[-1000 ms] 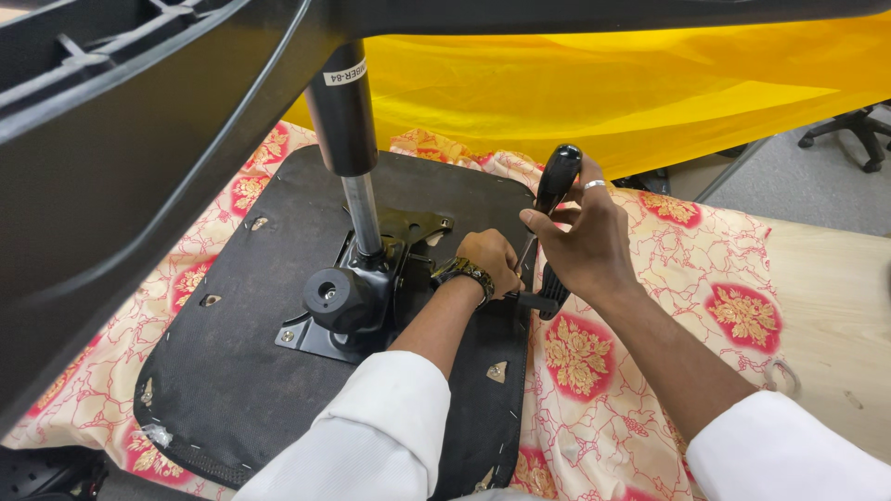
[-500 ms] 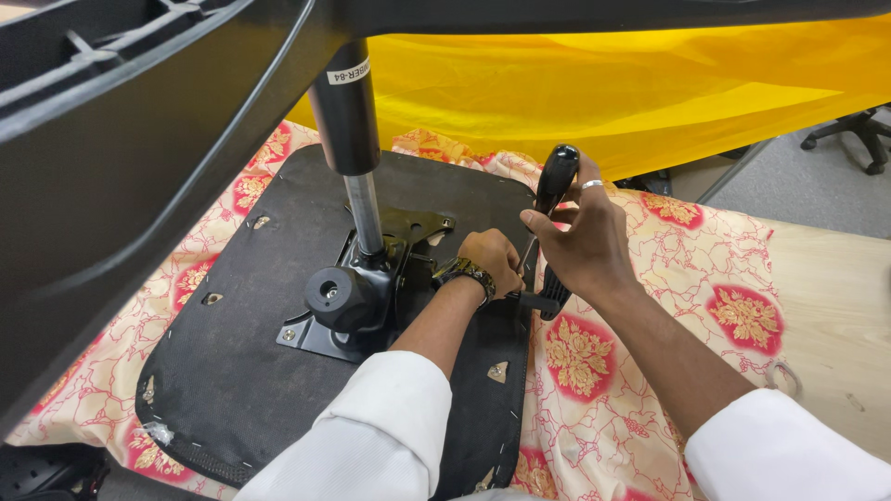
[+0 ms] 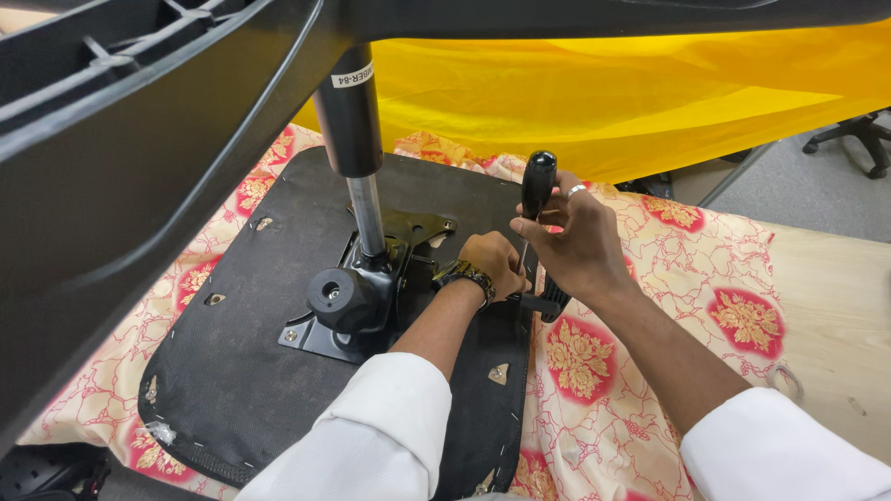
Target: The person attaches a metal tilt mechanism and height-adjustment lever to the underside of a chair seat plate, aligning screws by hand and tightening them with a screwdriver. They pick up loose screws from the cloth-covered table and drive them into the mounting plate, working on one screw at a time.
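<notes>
The right hand [image 3: 574,243] has its grip closed round the black handle of a screwdriver [image 3: 537,186], which stands nearly upright with its thin shaft running down to the right edge of the metal mechanism plate [image 3: 371,278]. A ring shows on one finger. Just beside it, the left hand [image 3: 492,264] is curled into a narrow grip down at the screwdriver's tip; what it pinches cannot be told, since the fingers hide it. A dark watch [image 3: 467,276] sits on that wrist.

The plate is bolted to the black underside of an upturned chair seat [image 3: 232,371], and a gas cylinder [image 3: 357,148] rises from it, black above and chrome below. A black lever [image 3: 548,301] pokes out from under the right hand.

The seat lies on a red and cream flowered cloth [image 3: 668,306] spread over a pale wooden table [image 3: 835,315]. A yellow sheet [image 3: 631,93] hangs behind. A large black plastic part [image 3: 121,167] fills the near left and blocks that side of the view. A chair base [image 3: 858,134] stands on the floor at far right.
</notes>
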